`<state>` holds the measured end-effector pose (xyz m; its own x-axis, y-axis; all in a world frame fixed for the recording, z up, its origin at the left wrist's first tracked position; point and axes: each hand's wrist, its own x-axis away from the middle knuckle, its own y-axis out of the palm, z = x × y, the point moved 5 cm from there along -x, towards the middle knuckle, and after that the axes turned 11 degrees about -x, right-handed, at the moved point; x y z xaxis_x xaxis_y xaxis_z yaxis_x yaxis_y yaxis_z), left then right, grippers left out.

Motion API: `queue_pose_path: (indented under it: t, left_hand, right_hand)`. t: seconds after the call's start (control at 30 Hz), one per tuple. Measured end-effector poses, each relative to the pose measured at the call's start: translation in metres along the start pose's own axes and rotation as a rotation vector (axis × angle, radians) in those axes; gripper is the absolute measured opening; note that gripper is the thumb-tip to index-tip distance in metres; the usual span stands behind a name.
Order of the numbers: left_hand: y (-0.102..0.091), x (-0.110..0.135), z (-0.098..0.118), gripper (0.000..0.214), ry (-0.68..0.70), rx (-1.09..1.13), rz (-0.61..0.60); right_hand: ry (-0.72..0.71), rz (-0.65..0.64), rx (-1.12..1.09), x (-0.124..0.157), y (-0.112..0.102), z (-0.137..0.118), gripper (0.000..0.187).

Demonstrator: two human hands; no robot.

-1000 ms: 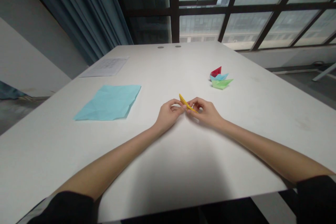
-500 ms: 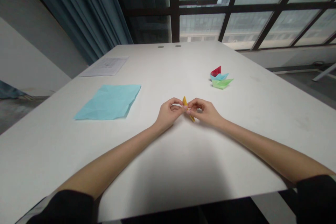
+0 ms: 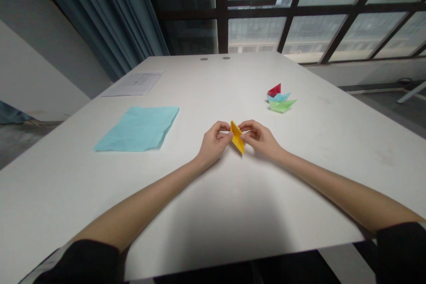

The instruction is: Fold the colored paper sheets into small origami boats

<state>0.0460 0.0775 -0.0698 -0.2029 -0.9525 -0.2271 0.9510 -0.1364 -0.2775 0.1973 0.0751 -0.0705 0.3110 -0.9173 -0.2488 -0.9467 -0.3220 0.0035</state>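
Observation:
A small piece of folded yellow paper (image 3: pixel 237 138) is held up between both hands, a little above the white table (image 3: pixel 213 213). Its sides have spread a bit, so a pointed, boat-like shape shows. My left hand (image 3: pixel 214 142) pinches its left side between thumb and fingers. On the opposite side my right hand (image 3: pixel 259 136) grips it the same way, thumb toward me. The fingertips behind the paper are partly hidden.
Three folded paper boats, red (image 3: pixel 274 90), light blue (image 3: pixel 278 97) and green (image 3: pixel 282 106), stand close together at the right. Light blue paper sheets (image 3: pixel 140 128) lie at the left. Behind them is a printed sheet (image 3: pixel 133 84) near the table's left edge.
The folded yellow paper has gone from a thin, edge-on strip to a wider, opened shape. My hands have moved slightly apart and up.

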Motion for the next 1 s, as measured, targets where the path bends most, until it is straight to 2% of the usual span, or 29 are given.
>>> queue_pose_path:
  t: [0.23, 0.4, 0.6, 0.7, 0.83, 1.0]
  left_hand:
    - [-0.002, -0.002, -0.006, 0.021, 0.025, -0.058, 0.004]
    - [-0.004, -0.004, -0.008, 0.026, 0.003, -0.095, 0.041]
    - [0.001, -0.004, -0.007, 0.029, -0.1, 0.112, -0.046]
    - [0.002, -0.004, -0.007, 0.027, -0.121, 0.133, -0.047]
    - [0.0, -0.004, -0.006, 0.022, -0.111, 0.012, -0.012]
    - [0.0, -0.001, -0.002, 0.014, -0.035, -0.213, -0.016]
  right_hand:
    - [-0.001, 0.077, -0.044, -0.004, -0.005, -0.003, 0.026]
    - [0.056, 0.151, -0.055, -0.005, -0.012, 0.0, 0.021]
    - [0.036, 0.189, -0.071, -0.006, -0.016, 0.001, 0.019]
    - [0.033, 0.182, -0.086, -0.006, -0.014, 0.003, 0.023]
    - [-0.015, 0.132, -0.07, -0.006, -0.011, 0.004, 0.02]
    - [-0.026, 0.123, 0.126, -0.004, -0.012, 0.006, 0.015]
